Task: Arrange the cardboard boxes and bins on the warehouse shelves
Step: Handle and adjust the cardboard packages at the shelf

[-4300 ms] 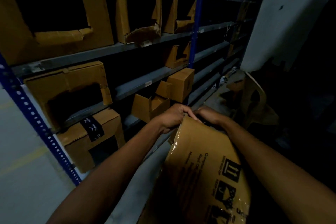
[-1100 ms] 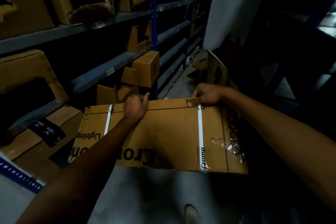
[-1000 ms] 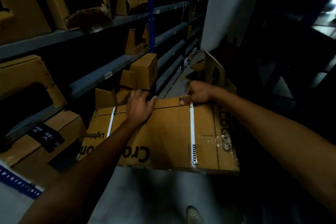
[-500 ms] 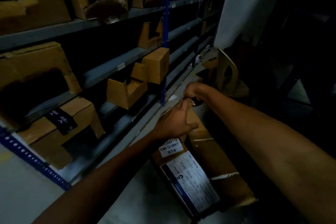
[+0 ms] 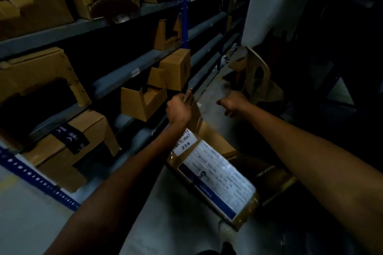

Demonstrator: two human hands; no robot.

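In a dim aisle the person's left hand (image 5: 178,111) grips the top flap of a flattened cardboard box (image 5: 215,174), which slants down to the grey concrete floor (image 5: 165,219), white label up. The right hand (image 5: 233,102) hangs apart from the box, blurred; its grip cannot be told. To the left run grey metal shelves (image 5: 124,72) on a blue upright (image 5: 184,6), carrying cut-open cardboard bins (image 5: 37,72) and a small open carton (image 5: 134,103). A white panel (image 5: 269,2) leans at the right
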